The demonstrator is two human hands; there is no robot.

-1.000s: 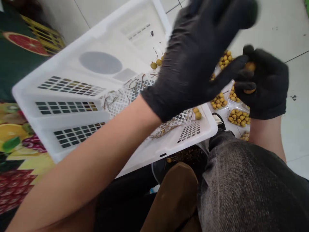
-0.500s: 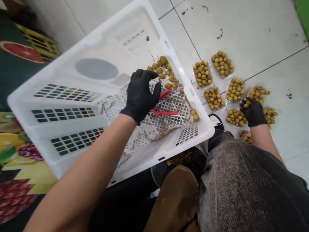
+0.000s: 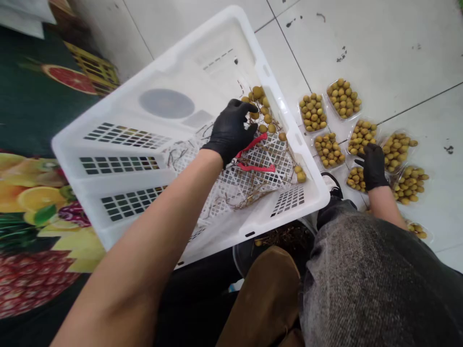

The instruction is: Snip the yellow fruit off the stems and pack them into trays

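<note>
My left hand [image 3: 233, 129], in a black glove, is inside the white crate [image 3: 285, 103], its fingers curved and apart beside a cluster of round brown fruit [image 3: 265, 111] on stems. Red-handled clippers [image 3: 256, 167] lie on the crate's mesh bottom, partly under that hand. Over the floor at the right, my right hand [image 3: 374, 166], also gloved in black, hovers among clear tubs of fruit, fingers spread, with nothing visible in it. One tub [image 3: 356, 179] is partly hidden by it; another tub [image 3: 398, 150] stands just to its right.
More filled tubs [image 3: 313, 112] stand on the tiled floor [image 3: 405, 62]. Below the crate, a dark bucket [image 3: 278, 243] holds stems. My knees and a shoe [image 3: 331, 180] are near the tubs. At the left are a fruit-printed surface [image 3: 43, 197] and a yellow crate [image 3: 92, 65].
The view has shifted, so the crate appears further right. My left hand has come nearer the fruit cluster. My right hand has moved left off a tub, its fingers now spread without fruit.
</note>
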